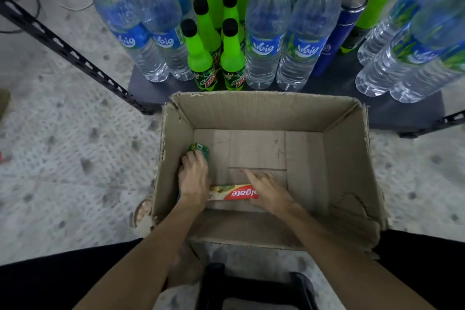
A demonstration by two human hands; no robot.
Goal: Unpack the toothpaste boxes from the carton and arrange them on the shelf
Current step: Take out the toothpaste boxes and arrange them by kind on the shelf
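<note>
Open carton on the floor, pushed up against the low shelf. Both arms reach down into it.

Left hand at the carton's left inner wall, fingers curled over a green box; only the box's far end shows past the fingertips. Looks like a grip on it.

Right hand is low in the middle of the carton, index finger stretched out and pointing at the carton bottom, other fingers loosely bent. It lies on or just over the right end of a Colgate box; cannot tell if it touches. No fingers are wrapped round the box.

The Colgate box lies flat on the carton bottom near the near wall, long side left to right, red logo upside down to the camera, its left end by the left wrist. The rest of the carton bottom is bare cardboard flaps.

The shelf holds water bottles with blue labels and white caps, green soda bottles with black caps between them, and a blue can right of centre. A black slotted shelf post runs diagonally at left. A dark stool sits at the bottom edge between the person's knees.
</note>
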